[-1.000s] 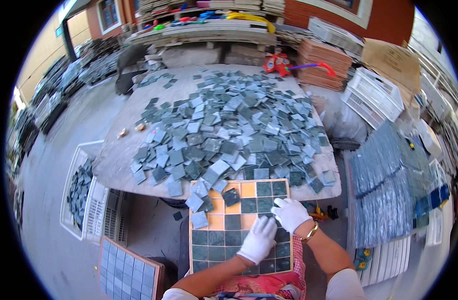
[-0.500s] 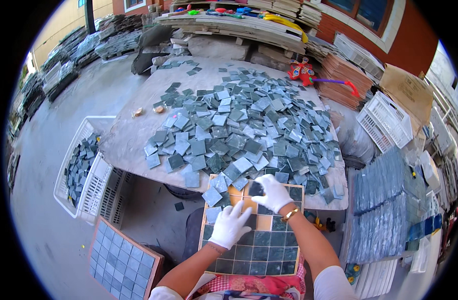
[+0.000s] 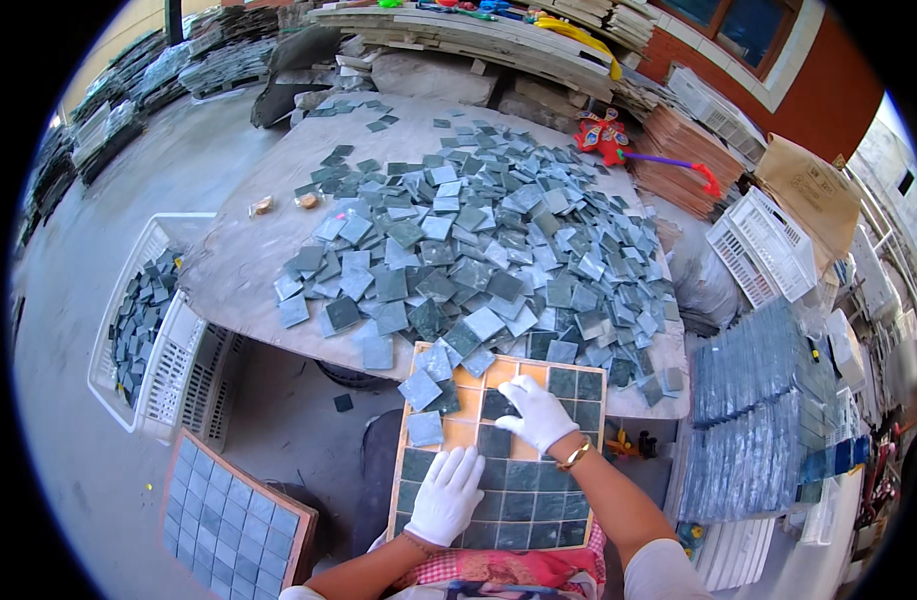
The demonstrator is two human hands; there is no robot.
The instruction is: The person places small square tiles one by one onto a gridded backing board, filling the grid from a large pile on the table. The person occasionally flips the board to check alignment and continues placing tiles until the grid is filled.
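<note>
A shallow wood-edged board [image 3: 601, 450] lies in front of me, with square dark green stone tiles [image 3: 519, 507] set in a grid. Bare yellowish base [image 3: 461, 436] shows in its upper left part. My left hand [image 3: 446, 497], in a white glove, rests flat on the lower left tiles, fingers stretched out. My right hand [image 3: 539, 415], also gloved, has thumb and forefinger at opposite edges of a dark tile [image 3: 496, 405] in the grid's middle. Loose grey tiles [image 3: 420, 390] overlap the board's upper left corner.
Beyond the board, a table [image 3: 249, 255] bears a wide heap of loose tiles [image 3: 459, 235]. A white crate [image 3: 104, 370] of tiles stands left, near another tiled board [image 3: 229, 515]. Stacked tile sheets [image 3: 744, 420] and a white crate [image 3: 764, 245] stand right. A red toy [image 3: 604, 138] lies behind.
My right hand has brought its dark tile down toward me into the grid. Tiles now cover spots that were bare. My left hand has drawn back and flattened on the lower left tiles.
</note>
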